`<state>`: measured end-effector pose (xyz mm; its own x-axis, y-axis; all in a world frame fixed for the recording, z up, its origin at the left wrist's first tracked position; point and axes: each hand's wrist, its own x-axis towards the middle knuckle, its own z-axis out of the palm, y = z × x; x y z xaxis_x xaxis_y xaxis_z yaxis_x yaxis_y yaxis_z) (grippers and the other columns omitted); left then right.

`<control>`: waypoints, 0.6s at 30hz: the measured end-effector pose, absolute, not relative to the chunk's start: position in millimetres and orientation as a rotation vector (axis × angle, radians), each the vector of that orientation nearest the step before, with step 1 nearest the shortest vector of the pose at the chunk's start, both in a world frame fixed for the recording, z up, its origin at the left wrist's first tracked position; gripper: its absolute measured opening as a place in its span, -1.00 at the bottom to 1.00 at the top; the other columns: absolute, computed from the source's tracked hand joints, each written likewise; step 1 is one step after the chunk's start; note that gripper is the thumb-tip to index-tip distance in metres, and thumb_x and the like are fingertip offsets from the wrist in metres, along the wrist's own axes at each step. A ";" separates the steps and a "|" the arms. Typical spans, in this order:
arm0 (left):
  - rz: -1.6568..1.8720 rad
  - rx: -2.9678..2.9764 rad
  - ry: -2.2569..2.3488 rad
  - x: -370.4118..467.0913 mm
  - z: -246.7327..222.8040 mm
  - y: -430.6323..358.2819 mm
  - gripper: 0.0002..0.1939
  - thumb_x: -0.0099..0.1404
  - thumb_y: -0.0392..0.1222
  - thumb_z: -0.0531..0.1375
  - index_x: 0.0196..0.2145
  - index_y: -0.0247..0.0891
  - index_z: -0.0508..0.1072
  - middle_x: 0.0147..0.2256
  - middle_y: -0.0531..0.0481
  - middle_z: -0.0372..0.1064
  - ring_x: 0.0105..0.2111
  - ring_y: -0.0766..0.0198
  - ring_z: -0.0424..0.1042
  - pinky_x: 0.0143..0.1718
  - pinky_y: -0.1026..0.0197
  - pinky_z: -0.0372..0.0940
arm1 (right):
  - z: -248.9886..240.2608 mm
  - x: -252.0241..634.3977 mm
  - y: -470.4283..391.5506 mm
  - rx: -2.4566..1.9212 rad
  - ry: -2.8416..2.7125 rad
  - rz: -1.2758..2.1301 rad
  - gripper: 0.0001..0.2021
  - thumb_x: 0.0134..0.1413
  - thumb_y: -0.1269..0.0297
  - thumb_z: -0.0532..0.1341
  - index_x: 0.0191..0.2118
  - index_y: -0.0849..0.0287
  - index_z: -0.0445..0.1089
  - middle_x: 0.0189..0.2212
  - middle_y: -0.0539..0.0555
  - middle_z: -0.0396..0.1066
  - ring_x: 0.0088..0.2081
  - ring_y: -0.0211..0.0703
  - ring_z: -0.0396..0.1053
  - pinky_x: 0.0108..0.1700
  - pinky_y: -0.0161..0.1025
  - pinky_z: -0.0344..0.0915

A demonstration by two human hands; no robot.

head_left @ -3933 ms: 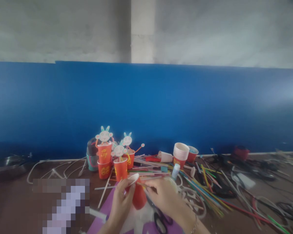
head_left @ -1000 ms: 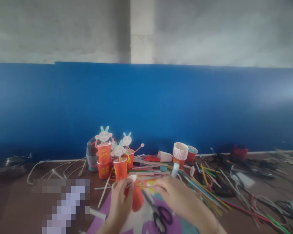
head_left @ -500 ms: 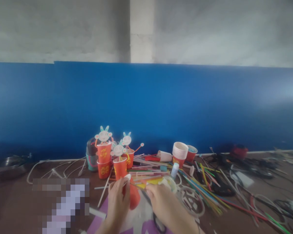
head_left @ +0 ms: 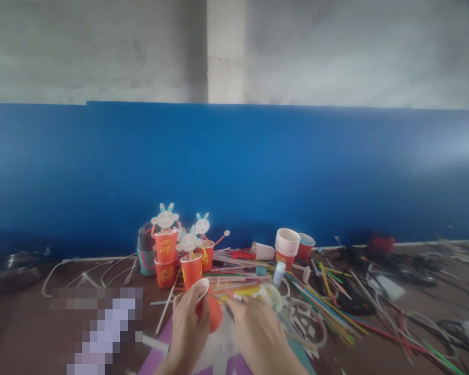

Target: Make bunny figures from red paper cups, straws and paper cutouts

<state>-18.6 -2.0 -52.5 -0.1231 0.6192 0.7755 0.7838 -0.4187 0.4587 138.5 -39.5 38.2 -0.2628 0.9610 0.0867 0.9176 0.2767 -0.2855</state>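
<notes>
My left hand (head_left: 190,317) is closed around a red paper cup (head_left: 216,314), tilted with its white rim toward the upper left. My right hand (head_left: 254,325) is closed just right of the cup, its fingers bent around a thin, stick-like thing (head_left: 220,299) that reaches to the cup's side. Its kind cannot be made out, and the fingers hide most of it. Below both hands lies a purple and white sheet (head_left: 156,359). Just beyond stands a red cup (head_left: 192,270) bearing a paper rabbit figure (head_left: 189,241).
More red cups (head_left: 166,247) with rabbit figures stand behind on the left. A stack of paper cups (head_left: 286,245), a glue stick (head_left: 279,273), a tape roll (head_left: 305,322) and many coloured straws (head_left: 328,310) lie right. Cables (head_left: 433,312) spread at far right; a blue panel (head_left: 234,172) rises behind.
The cup in my left hand now shows more of its white rim. My right hand has shifted slightly left and turned, with its knuckles more on top.
</notes>
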 end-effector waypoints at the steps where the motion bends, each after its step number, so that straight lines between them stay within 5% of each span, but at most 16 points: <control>1: -1.579 -1.971 -1.605 -18.7 -52.7 -1.7 -0.76 0.25 -0.24 0.07 -0.21 -0.18 0.52 -0.27 -0.10 0.58 -0.32 0.09 0.52 -0.23 0.10 0.32 | 37.0 137.1 -39.7 -1.766 -2.303 0.276 -0.63 0.06 0.54 0.04 -0.12 0.10 0.48 -0.20 0.20 0.53 -0.21 0.03 0.48 -0.36 -0.27 0.15; 10: -1.663 -1.994 -1.615 -19.5 -52.0 -2.4 -0.76 0.24 -0.21 0.07 -0.27 -0.19 0.54 -0.35 -0.11 0.57 -0.36 0.07 0.50 -0.25 0.09 0.31 | 42.2 161.8 -20.8 -1.480 -2.200 0.753 -0.64 0.13 0.49 -0.03 -0.52 0.18 0.45 -0.61 -0.03 0.41 -0.53 -0.24 0.32 -0.52 -0.36 -0.02; 18: -2.071 -2.044 -1.888 -15.3 -51.6 -1.2 -0.72 0.21 -0.04 0.11 -0.37 -0.26 0.53 -0.46 -0.09 0.50 -0.43 0.10 0.42 -0.40 0.18 0.27 | 52.0 161.6 -25.6 -1.547 -2.217 0.424 -0.74 0.08 0.47 0.07 -0.43 0.12 0.49 -0.47 0.02 0.52 -0.39 -0.17 0.42 -0.37 -0.28 0.03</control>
<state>-15.3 -1.2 -51.6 -0.2707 0.8165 0.5100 0.4328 -0.3700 0.8221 161.6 -25.6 52.0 -0.3059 0.9400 0.1513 0.8178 0.3408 -0.4637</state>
